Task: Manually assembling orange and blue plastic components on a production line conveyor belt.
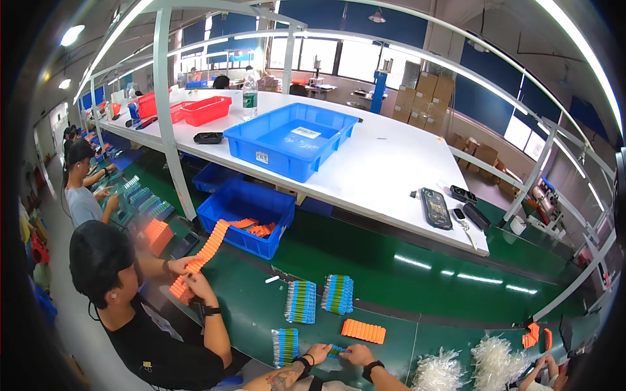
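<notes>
At the near edge of the green bench, my left hand (318, 352) and my right hand (358, 355) face each other. Between them is a small set of slim blue-and-green pieces (336, 351), pinched at both ends by my closed fingers. Their exact kind is too small to make out. Three rows of similar blue-and-green pieces with clear ends lie close by: one row (285, 347) left of my left hand, another row (300, 302) farther off, and a third row (337, 294) beside that. A ribbed orange strip (363, 331) lies just beyond my right hand.
Piles of clear plastic sleeves (440, 373) lie to the right. On the left a co-worker (153, 306) handles a long orange strip (212, 246) reaching into a blue bin (244, 244). Across the bench, a white table (385, 176) holds a blue tray (293, 140) and phones (435, 208).
</notes>
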Demonstrator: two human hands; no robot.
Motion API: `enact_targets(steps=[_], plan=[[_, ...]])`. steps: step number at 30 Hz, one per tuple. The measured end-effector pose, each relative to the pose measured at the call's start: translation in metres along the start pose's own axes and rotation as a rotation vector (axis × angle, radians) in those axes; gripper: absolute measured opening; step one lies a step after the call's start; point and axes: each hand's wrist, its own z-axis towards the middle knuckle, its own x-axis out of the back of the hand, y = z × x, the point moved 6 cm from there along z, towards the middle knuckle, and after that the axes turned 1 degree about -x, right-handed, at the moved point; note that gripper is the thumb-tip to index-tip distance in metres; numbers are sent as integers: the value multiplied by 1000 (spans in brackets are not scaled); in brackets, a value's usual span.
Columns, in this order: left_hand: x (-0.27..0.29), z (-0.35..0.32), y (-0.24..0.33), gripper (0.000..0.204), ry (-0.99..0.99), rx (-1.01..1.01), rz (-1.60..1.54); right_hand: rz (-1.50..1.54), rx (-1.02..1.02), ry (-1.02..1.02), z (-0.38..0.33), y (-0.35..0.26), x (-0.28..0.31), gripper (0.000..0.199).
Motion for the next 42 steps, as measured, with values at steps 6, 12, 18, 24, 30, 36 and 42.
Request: enact_targets(steps=[6, 12, 18, 24, 30, 36, 42], plan=[[1, 4, 1, 51, -55, 31, -7, -2, 43, -62, 10, 2, 12, 48], [-4, -1, -9, 50, -58, -30, 10, -127, 63, -8, -1, 3, 3, 58], [-4, -1, -11, 52, -48, -26, -44, -176, 61, 97, 3, 9, -1, 62], [-5, 3, -12, 51, -26, -12, -18, -186, -4, -53, 21, 16, 2, 63], [-3, -1, -6, 50, -3, -21, 17, -158, 8, -65, 11, 21, 2, 71], [-2, -1, -10, 49, -3, 62, -26, -250, 63, -62, 34, 21, 0, 68], [-2, 2, -7, 50, 12, -19, -35, -157, 50, -42, 10, 15, 6, 65]])
